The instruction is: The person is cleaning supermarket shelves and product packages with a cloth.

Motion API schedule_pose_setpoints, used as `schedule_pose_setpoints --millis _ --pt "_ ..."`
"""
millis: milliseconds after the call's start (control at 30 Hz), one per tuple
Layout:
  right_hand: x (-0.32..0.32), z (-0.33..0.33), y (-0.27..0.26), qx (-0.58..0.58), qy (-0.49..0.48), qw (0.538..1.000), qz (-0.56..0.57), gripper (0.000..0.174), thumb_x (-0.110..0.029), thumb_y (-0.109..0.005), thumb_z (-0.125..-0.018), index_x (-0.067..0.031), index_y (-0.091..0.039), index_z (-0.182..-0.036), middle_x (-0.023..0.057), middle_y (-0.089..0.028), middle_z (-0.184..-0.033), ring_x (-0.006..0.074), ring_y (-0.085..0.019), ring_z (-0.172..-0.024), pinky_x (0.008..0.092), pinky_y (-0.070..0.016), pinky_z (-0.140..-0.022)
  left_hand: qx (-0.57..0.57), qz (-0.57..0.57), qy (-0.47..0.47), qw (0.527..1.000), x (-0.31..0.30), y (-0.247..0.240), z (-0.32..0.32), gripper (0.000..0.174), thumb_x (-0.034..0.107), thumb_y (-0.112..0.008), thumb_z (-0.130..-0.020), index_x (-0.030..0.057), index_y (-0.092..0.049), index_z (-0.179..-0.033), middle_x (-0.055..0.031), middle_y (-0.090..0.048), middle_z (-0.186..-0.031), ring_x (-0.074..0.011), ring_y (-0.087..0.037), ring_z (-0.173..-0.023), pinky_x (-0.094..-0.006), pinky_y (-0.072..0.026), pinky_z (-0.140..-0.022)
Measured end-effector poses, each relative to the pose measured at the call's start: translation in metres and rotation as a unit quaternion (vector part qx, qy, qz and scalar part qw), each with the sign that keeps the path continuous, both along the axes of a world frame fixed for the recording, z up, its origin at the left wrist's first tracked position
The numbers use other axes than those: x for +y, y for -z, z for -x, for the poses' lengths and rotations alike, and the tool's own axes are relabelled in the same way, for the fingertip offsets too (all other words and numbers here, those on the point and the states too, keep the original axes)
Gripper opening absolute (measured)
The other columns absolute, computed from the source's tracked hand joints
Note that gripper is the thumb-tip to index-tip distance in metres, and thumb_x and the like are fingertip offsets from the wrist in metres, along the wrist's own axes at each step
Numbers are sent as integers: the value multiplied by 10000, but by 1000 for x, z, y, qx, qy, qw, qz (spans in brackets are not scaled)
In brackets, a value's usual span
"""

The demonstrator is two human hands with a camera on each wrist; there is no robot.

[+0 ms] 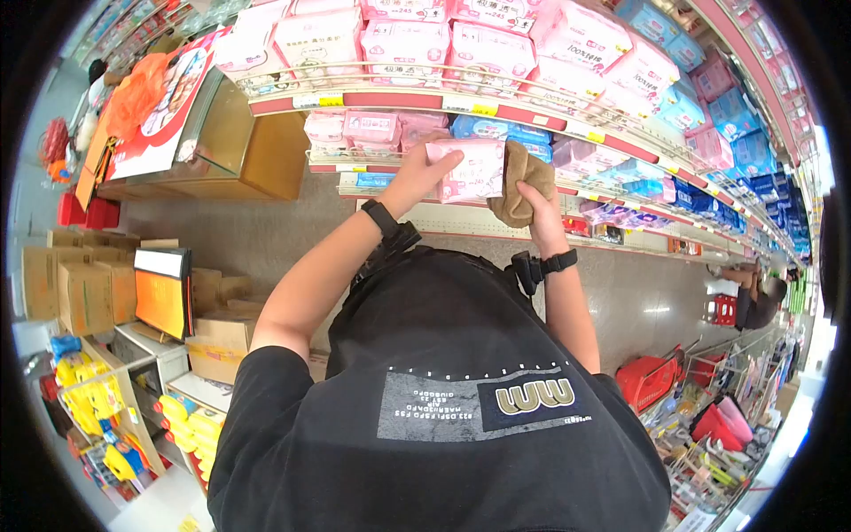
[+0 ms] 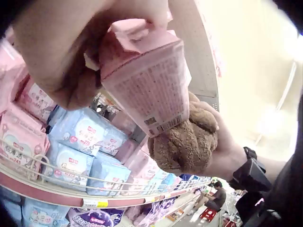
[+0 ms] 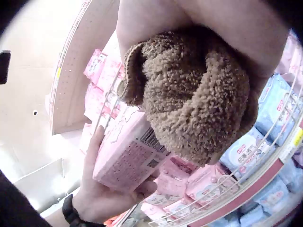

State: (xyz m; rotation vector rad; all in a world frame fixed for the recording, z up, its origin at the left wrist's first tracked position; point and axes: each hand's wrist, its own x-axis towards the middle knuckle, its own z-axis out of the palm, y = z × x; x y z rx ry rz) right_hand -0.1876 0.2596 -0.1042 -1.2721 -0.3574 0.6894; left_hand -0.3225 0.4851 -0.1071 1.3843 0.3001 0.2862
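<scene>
My left hand point(image 1: 420, 180) grips a pink soft package point(image 1: 472, 168) printed with small text; its barcode end shows in the left wrist view. In my right hand point(image 1: 542, 210) is a bunched brown towel point(image 1: 518, 184) with a fuzzy nap. The towel point(image 3: 194, 99) lies right against the end of the package point(image 3: 128, 156) in the right wrist view. Both are held up in front of the shelves, at about the height of the second row.
A store shelf point(image 1: 381, 104) with wire rails carries pink packs point(image 1: 405, 53) and blue packs point(image 2: 71, 158). Cardboard boxes point(image 1: 84, 288) and a wooden counter point(image 1: 253, 142) stand at left. Red baskets point(image 1: 651, 377) are at right; a person point(image 1: 761, 297) sits farther down the aisle.
</scene>
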Motion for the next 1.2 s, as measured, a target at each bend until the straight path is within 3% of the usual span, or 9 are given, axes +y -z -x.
schedule_pose_setpoints --millis 167,267,367,567,800,900,1000,1100,1200 --pt "-19 0 -9 70 26 996 -52 485 -83 -696 -935 -2 -536 -1386 103 -646 -1311 221 -640 -1175 369 -518 -1002 -16 164 52 985 -26 -13 3 632 513 -413 -1095 41 -429 -1516 -116 -589 -1424 -232 -647 -1193 -369 -550 -966" --pt "-30 0 -14 91 7 995 -41 495 -77 -682 -945 -11 -517 -1407 99 -628 -1340 222 -630 -1203 376 -517 -1013 -7 235 156 959 -41 -22 10 709 569 -310 -1095 58 -314 -1586 -138 -528 -1513 -291 -578 -1329 -444 -502 -1079" --pt "-36 5 -15 73 -2 996 -51 500 -75 -684 -946 -4 -518 -1412 98 -637 -1333 208 -633 -1197 364 -514 -1010 -20 308 163 937 -59 -30 14 749 588 -336 -1076 63 -270 -1606 -148 -462 -1572 -307 -483 -1427 -508 -421 -1169" --pt "-49 -2 -31 36 -51 998 -31 513 -64 -709 -930 11 -530 -1405 98 -653 -1316 192 -638 -1185 347 -511 -1001 -118 355 113 921 -81 -34 9 774 584 -407 -1060 66 -262 -1616 -141 -403 -1613 -300 -424 -1472 -494 -373 -1205" --pt "-59 -11 -36 -25 -37 998 -47 533 -72 -730 -912 28 -528 -1396 111 -655 -1295 199 -638 -1187 340 -503 -1008 -143 427 74 890 -71 -32 8 858 668 -467 -1003 84 -296 -1609 -146 -428 -1595 -317 -455 -1445 -548 -403 -1166" --pt "-50 -12 -50 -60 13 998 -35 528 -70 -741 -906 23 -533 -1383 124 -642 -1307 206 -626 -1196 346 -497 -1015 -130 427 96 890 -71 -27 7 814 624 -459 -1030 66 -304 -1602 -142 -448 -1581 -301 -476 -1430 -516 -414 -1166" --pt "-33 -18 -33 -163 -10 986 -22 499 -68 -754 -887 6 -549 -1336 113 -640 -1270 198 -620 -1161 349 -500 -994 -64 365 64 927 -86 -24 1 736 560 -443 -1065 38 -340 -1573 -149 -489 -1544 -283 -522 -1390 -466 -431 -1162" --pt "-20 -17 -34 -286 11 958 12 480 -52 -780 -822 -12 -584 -1258 136 -630 -1205 258 -629 -1100 376 -505 -957 -59 328 55 941 -94 -26 -8 737 571 -409 -1070 30 -337 -1566 -162 -504 -1525 -297 -526 -1387 -462 -432 -1168" --pt "-15 -11 -54 -468 71 878 70 498 -40 -801 -727 -17 -610 -1186 163 -601 -1152 347 -610 -1068 435 -503 -935 -43 277 44 959 -99 -26 -17 692 544 -380 -1089 42 -344 -1563 -148 -513 -1515 -275 -526 -1385 -451 -430 -1170"
